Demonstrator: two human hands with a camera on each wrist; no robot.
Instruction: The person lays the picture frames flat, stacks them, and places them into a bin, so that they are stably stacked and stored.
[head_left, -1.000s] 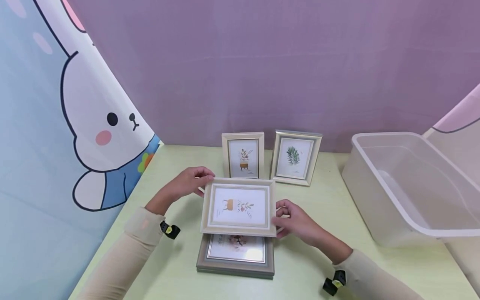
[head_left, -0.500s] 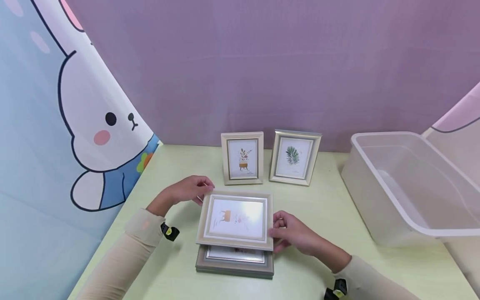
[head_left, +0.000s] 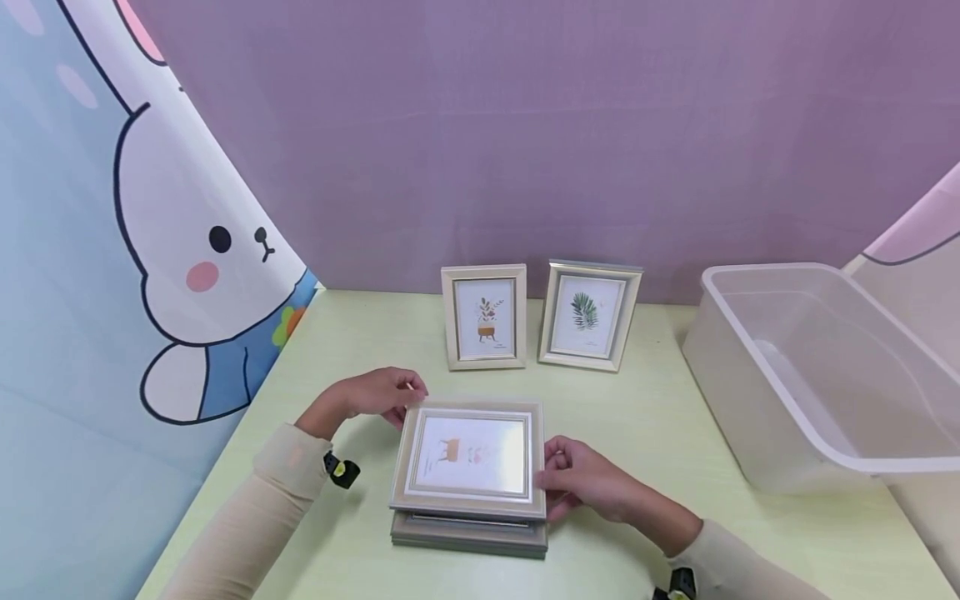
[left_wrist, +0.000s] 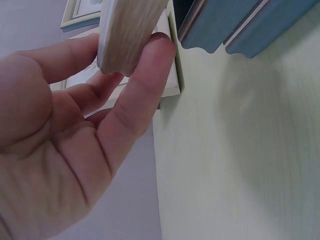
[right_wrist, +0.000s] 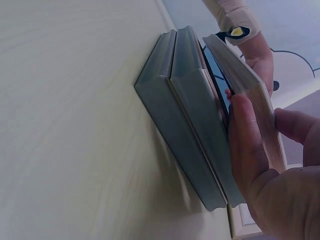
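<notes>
Both hands hold a cream picture frame (head_left: 403, 467) by its two short sides, face up, over a stack of two grey picture frames (head_left: 468, 537). My left hand (head_left: 386, 393) pinches its far left corner; thumb and fingers lie on either face of the edge in the left wrist view. At the right side, my right hand (head_left: 588, 479) grips it between thumb and fingers. The right wrist view shows a narrow wedge of space between the held frame and the stacked grey frames (right_wrist: 185, 120), with right-hand fingers (right_wrist: 245, 135) under the held one.
Two picture frames stand upright at the back: a cream one with a potted plant print (head_left: 486, 318) and one with a green leaf print (head_left: 587, 317). A large white plastic bin (head_left: 738, 375) stands at the right. A purple backdrop (head_left: 525, 150) rises behind the table.
Both hands have brought the cream frame down and toward the person, so it covers most of the grey stack. The upright potted plant frame is now fully visible behind it.
</notes>
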